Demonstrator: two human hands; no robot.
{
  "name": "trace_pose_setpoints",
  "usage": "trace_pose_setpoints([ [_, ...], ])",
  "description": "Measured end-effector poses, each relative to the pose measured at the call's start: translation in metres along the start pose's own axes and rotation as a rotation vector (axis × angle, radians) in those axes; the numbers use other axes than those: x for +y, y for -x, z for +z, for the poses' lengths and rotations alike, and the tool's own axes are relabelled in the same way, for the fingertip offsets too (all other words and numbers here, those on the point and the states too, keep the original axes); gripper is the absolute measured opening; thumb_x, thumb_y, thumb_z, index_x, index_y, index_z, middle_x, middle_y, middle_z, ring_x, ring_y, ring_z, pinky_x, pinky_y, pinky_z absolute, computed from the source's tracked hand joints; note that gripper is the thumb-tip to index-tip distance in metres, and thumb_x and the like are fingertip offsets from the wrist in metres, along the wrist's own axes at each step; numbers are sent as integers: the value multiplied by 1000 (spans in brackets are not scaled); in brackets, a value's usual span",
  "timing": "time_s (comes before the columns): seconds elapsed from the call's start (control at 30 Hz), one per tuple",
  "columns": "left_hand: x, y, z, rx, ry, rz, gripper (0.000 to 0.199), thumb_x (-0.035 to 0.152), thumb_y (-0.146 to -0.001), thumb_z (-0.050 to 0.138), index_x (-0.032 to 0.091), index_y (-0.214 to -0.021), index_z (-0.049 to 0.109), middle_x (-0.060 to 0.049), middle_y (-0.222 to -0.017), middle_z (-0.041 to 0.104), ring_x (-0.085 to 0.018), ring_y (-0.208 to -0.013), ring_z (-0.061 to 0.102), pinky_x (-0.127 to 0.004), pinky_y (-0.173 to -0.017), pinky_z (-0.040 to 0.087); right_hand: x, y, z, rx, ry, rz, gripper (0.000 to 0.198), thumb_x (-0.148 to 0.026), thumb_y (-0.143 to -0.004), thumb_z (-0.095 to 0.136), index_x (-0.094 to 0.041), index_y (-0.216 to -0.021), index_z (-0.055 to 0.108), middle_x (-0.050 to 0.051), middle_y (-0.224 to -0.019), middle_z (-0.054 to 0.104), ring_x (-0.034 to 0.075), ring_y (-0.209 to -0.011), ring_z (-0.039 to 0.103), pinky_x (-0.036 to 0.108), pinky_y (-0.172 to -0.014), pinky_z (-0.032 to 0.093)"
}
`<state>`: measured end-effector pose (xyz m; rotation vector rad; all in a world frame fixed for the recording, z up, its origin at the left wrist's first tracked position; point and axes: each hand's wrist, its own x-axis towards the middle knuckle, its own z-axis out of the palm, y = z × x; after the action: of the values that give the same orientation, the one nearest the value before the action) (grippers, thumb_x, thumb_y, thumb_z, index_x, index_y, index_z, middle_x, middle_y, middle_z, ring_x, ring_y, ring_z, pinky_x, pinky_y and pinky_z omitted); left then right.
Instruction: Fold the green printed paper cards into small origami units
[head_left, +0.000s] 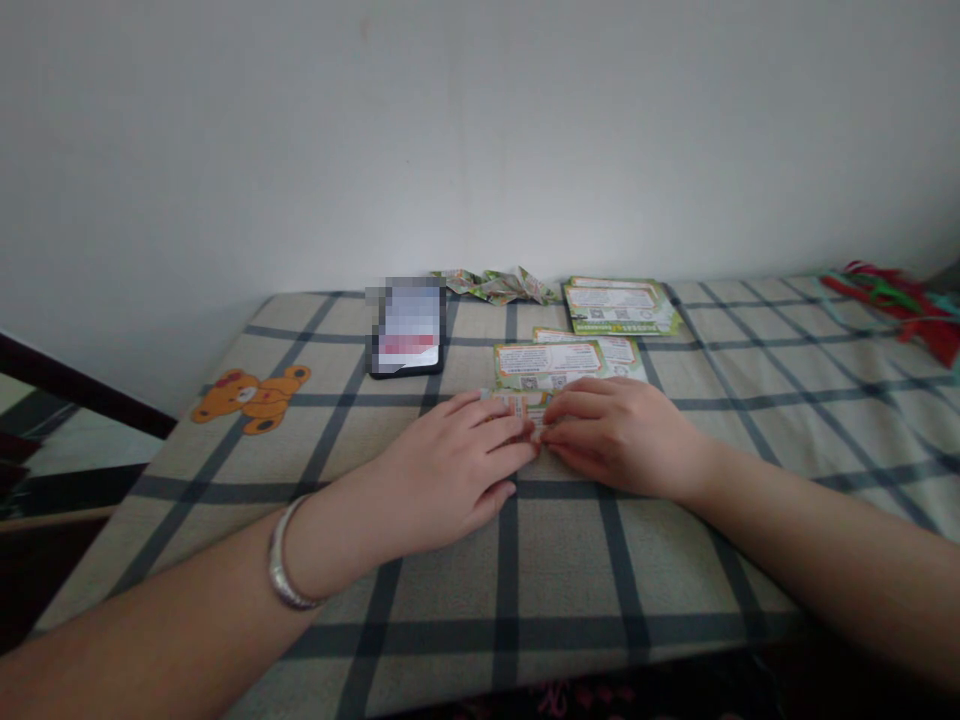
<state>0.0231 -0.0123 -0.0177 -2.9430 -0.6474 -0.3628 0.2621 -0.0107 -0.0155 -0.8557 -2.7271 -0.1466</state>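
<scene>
A bear print (pixel 251 397) sits at the worktop's (pixel 450 600) left, a phone (pixel 406 327) further in. The left hand (pixel 450 470) and right hand (pixel 611 432) lie flat, fingers extended, fingertips meeting, pressing a leaflet (pixel 551 365) at centre. More leaflets (pixel 619 304) lie beyond; red strips (pixel 900 300) far right.

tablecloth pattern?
Beige tablecloth with dark grey check lines and an orange bear print; head view.
</scene>
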Motion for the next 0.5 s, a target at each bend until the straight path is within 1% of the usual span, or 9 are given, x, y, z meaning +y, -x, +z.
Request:
trace_pose_setpoints([
  [0.17, -1, 1, 1, 9, 9, 9, 33, 26, -87, 58, 20, -119, 60, -6, -125, 62, -27, -119, 52, -47, -106, 38, 0, 0, -3, 6, 59, 31, 22, -24, -91, 51, -19, -81, 70, 7, -91, 69, 20, -84, 61, 34, -71, 47],
  [0.3, -1, 1, 0, 11, 12, 16, 32, 25, -87, 58, 19, -118, 61, -6, -125, 62, -27, -119, 51, -47, -106, 38, 1, 1, -4, -18, 93, 84, 20, -23, -90, 53, -19, -82, 70, 6, -93, 69, 20, -83, 61, 33, -69, 46],
  [0.5, -1, 1, -1, -1, 30, 18, 32, 25, -86, 59, 18, -117, 61, -6, -126, 62, -27, -120, 51, -48, -107, 39, 2, 3, -3, -21, 74, 133, 17, -20, -88, 53, -18, -83, 70, 5, -93, 68, 19, -82, 63, 32, -69, 48],
])
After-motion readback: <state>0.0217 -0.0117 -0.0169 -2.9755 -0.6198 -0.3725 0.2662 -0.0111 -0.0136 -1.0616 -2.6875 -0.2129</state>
